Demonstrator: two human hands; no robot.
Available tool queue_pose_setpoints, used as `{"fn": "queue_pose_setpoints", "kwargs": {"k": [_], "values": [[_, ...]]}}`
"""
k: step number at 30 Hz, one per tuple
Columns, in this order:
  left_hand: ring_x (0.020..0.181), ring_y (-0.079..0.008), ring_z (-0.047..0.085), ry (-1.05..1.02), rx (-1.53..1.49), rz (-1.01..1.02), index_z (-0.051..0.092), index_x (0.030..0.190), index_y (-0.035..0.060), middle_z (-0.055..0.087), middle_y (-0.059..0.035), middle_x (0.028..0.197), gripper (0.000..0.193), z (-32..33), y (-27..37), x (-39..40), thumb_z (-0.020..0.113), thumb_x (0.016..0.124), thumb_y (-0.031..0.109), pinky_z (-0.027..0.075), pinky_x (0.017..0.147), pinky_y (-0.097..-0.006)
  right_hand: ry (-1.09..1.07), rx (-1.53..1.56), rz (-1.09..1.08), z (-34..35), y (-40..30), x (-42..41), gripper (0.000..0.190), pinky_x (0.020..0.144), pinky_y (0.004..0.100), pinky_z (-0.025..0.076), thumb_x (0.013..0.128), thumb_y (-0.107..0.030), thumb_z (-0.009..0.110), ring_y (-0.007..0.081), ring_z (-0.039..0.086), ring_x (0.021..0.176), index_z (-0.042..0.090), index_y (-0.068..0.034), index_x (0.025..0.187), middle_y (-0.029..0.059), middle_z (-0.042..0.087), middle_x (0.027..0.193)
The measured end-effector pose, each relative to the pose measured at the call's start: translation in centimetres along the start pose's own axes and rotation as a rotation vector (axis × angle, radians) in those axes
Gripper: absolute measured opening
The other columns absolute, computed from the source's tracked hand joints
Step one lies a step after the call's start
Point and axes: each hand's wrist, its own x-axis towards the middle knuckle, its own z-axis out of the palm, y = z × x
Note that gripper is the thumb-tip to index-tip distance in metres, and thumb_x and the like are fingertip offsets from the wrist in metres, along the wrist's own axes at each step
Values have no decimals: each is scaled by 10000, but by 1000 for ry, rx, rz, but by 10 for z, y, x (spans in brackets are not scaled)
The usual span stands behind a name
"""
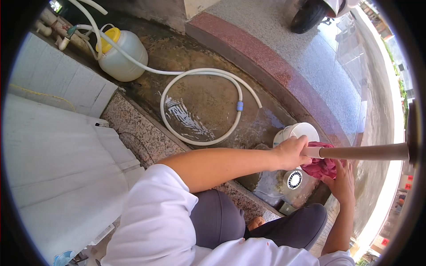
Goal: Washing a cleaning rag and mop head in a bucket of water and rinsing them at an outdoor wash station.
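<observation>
My left hand [291, 153] grips the white collar end of a pale brown pole [366, 153], which runs right to a dark piece [412, 133] at the rim of the view. My right hand [342, 181] holds a crumpled dark-pink cloth [321, 166] just below the pole, thumb and fingers on its side. Part of the cloth is hidden behind the pole and left hand. Beyond the left hand stands a white plastic bucket [308, 129], its opening partly visible. A round white slotted drain cover [295, 180] lies on the wet floor below the cloth.
A white hose [163, 106] with a blue connector [240, 106] lies coiled in shallow water. Behind it stands a translucent plastic barrel [128, 63] with a yellow lid. A red step edge [246, 46], a granite ledge [133, 129] and a vehicle's tyre [308, 16] surround the floor.
</observation>
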Motion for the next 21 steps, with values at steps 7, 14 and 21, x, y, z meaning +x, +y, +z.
{"fn": "queue_pose_setpoints", "kwargs": {"k": [7, 14, 21], "values": [[814, -278, 634, -296, 10, 135, 625, 1045, 55, 643, -150, 909, 317, -6, -36, 10, 648, 766, 205, 481, 757, -362, -77, -65, -134, -68, -94, 25, 608, 1032, 520, 285, 699, -169, 713, 363, 447, 1177, 476, -28, 1241, 167, 452, 1292], [1048, -342, 520, 1196, 791, -10, 558, 1080, 30, 547, -176, 1106, 251, -309, -62, -52, 565, 852, 134, 422, 900, -401, -643, -179, -22, -38, -39, -32, 155, 655, 396, 516, 804, -253, 617, 268, 650, 782, 613, -123, 888, 86, 643, 861], [1159, -381, 433, 1565, 1922, -232, 482, 1153, 10, 448, -192, 1258, 347, -547, 9, -234, 555, 821, 81, 384, 947, -446, -772, 105, 412, -20, -24, -45, 268, 656, 481, 474, 829, -371, 580, 363, 623, 763, 622, -117, 906, 135, 663, 883]]}}
